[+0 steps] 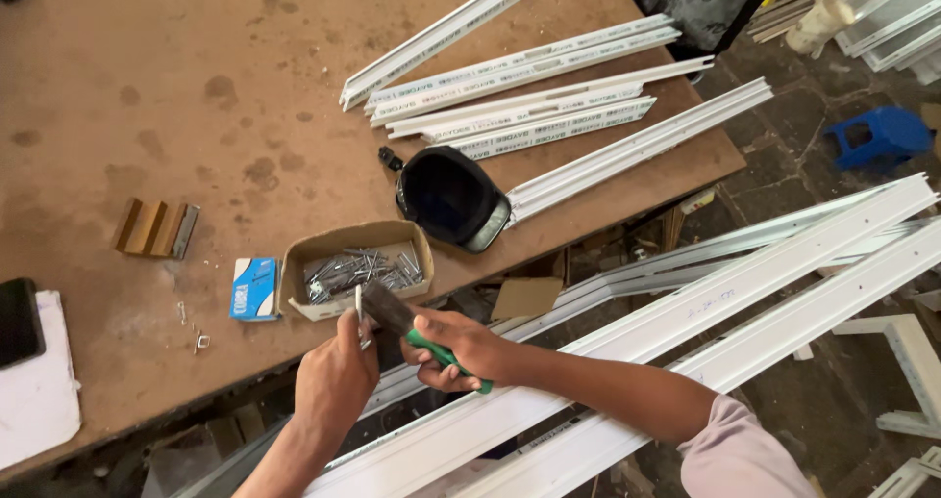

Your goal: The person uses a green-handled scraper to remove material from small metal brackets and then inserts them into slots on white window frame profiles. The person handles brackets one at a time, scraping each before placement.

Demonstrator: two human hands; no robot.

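My right hand (456, 349) grips the green handle of a hammer (392, 312), whose dark head points up-left. My left hand (335, 375) pinches a thin metal screw or nail (360, 314) upright, right beside the hammer head. Both hands hover just off the table's near edge, above long white window-frame profiles (686, 322). An open cardboard box of metal screws (355, 268) sits on the brown table (196, 86) directly behind the hands.
Several white profile strips (529, 96) lie at the table's far right, with an upturned black cap (446, 196) beside them. A small blue-white box (255, 288), wooden blocks (154, 228), a phone (18, 322) on white paper and a blue stool (877, 135) are around.
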